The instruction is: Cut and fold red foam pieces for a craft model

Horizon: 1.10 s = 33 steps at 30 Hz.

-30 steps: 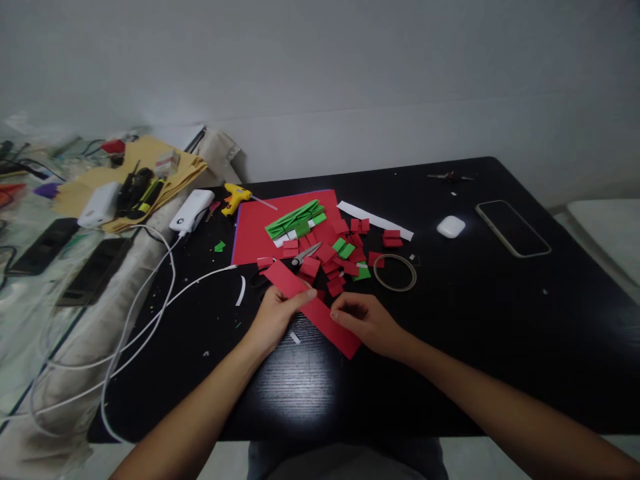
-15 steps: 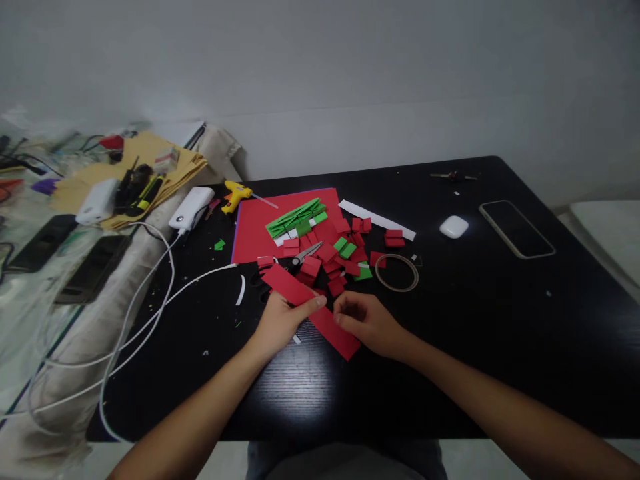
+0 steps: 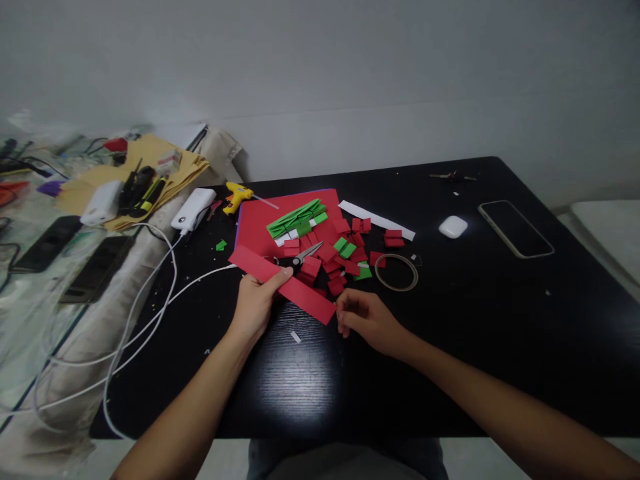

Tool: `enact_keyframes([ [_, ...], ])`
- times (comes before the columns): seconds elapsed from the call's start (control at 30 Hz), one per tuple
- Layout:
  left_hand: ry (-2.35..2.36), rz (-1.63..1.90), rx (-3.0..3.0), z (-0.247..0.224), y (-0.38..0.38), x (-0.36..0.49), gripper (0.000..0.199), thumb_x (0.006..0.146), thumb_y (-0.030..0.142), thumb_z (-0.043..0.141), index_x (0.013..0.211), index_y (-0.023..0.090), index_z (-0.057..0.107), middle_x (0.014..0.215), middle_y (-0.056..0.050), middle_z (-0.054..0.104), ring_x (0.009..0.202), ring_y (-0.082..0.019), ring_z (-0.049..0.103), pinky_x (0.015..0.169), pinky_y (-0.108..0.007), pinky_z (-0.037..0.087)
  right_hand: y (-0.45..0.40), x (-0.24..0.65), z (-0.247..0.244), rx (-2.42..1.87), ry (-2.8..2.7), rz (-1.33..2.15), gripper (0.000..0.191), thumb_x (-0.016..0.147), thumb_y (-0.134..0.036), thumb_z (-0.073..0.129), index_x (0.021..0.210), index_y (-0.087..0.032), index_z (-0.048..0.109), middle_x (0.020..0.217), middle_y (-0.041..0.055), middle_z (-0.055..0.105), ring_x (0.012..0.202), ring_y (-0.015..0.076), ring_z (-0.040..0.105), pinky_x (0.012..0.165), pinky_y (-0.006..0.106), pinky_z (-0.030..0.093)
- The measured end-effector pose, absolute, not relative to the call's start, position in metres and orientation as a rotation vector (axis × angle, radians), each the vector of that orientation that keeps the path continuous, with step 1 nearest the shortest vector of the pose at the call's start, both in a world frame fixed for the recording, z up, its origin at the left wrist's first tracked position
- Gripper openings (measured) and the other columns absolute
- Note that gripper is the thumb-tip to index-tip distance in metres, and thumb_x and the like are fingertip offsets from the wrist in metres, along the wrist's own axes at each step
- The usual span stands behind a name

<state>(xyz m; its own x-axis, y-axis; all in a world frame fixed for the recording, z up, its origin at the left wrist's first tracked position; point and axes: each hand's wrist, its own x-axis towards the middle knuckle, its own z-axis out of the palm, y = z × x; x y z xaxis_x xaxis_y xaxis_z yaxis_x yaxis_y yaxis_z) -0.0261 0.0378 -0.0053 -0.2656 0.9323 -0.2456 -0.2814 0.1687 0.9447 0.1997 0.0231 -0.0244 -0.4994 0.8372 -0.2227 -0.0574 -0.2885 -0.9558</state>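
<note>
My left hand (image 3: 257,297) is closed on a long red paper strip (image 3: 305,300), thumb on top, holding it slanted above the table. The strip's lower right end reaches the fingertips of my right hand (image 3: 367,317). That hand's fingers are loosely curled, with a gap between thumb and forefinger; I cannot tell whether they touch the strip's corner. Just beyond lie scissors (image 3: 306,255), partly hidden by the strip, and a pile of small folded red pieces (image 3: 327,253) with a few green folded pieces (image 3: 345,247). A green pleated paper piece (image 3: 297,219) rests behind them.
Red sheets (image 3: 255,223) lie under the pile, beside a yellow glue gun (image 3: 237,197). To the right are a tape ring (image 3: 397,289), a white earbud case (image 3: 453,227) and a phone (image 3: 517,229). A white cable (image 3: 170,297) runs across the left side from a power bank (image 3: 194,209).
My left hand has carried the red strip left and slightly up. My right hand has barely moved, and the strip's end now lies at its fingertips rather than extending below it.
</note>
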Motion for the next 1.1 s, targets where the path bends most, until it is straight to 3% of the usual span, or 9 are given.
enact_keyframes([
  [0.17,1.303,1.238,0.787,-0.008,0.031,-0.02,0.025,0.068,0.033,0.091,0.076,0.013,0.078,0.073,-0.004,0.076,0.066,-0.016,0.068,0.067,-0.025,0.054,0.024,0.204,-0.021,-0.911,-1.258,1.9,0.008,0.079,-0.025,0.062,0.083,-0.019,0.059,0.071,-0.0015,0.062,0.061,0.0145,0.06,0.059,0.028,0.049],
  [0.3,1.299,1.129,0.895,-0.009,0.024,-0.01,0.025,0.071,0.034,0.09,0.074,0.013,0.077,0.073,-0.004,0.077,0.065,-0.016,0.068,0.067,-0.026,0.054,0.024,0.205,-0.018,-0.896,-1.448,1.812,0.01,0.082,-0.026,0.061,0.085,-0.018,0.065,0.076,-0.0009,0.059,0.069,0.0143,0.054,0.067,0.028,0.043],
  [0.53,1.258,1.039,0.918,-0.007,0.021,-0.006,0.023,0.07,0.033,0.09,0.073,0.013,0.078,0.073,-0.004,0.077,0.066,-0.017,0.068,0.068,-0.028,0.055,0.022,0.203,-0.015,-0.998,-1.636,1.744,0.021,0.086,-0.031,0.064,0.071,-0.017,0.062,0.063,-0.0045,0.048,0.059,0.0108,0.041,0.058,0.025,0.032],
  [0.7,1.225,1.205,0.762,-0.007,0.035,-0.025,0.024,0.071,0.033,0.09,0.078,0.013,0.078,0.077,-0.004,0.077,0.066,-0.015,0.068,0.069,-0.027,0.054,0.023,0.204,-0.016,-1.01,-1.619,1.771,0.019,0.085,-0.031,0.065,0.072,-0.016,0.064,0.065,-0.0034,0.05,0.06,0.011,0.042,0.058,0.025,0.032],
  [0.9,1.211,1.275,0.693,-0.002,0.039,-0.03,0.025,0.072,0.032,0.089,0.072,0.014,0.073,0.065,0.001,0.07,0.057,-0.011,0.062,0.061,-0.022,0.05,0.024,0.205,-0.016,-0.967,-1.594,1.781,0.017,0.081,-0.027,0.064,0.068,-0.017,0.06,0.064,-0.0035,0.05,0.06,0.0111,0.042,0.058,0.025,0.032],
  [1.1,1.165,1.139,0.761,-0.005,0.03,-0.016,0.026,0.076,0.035,0.087,0.073,0.015,0.071,0.069,-0.001,0.072,0.059,-0.012,0.063,0.063,-0.024,0.05,0.023,0.203,-0.015,-1.0,-1.577,1.784,0.018,0.085,-0.035,0.069,0.081,-0.017,0.067,0.073,-0.0013,0.059,0.067,0.013,0.05,0.063,0.026,0.038],
])
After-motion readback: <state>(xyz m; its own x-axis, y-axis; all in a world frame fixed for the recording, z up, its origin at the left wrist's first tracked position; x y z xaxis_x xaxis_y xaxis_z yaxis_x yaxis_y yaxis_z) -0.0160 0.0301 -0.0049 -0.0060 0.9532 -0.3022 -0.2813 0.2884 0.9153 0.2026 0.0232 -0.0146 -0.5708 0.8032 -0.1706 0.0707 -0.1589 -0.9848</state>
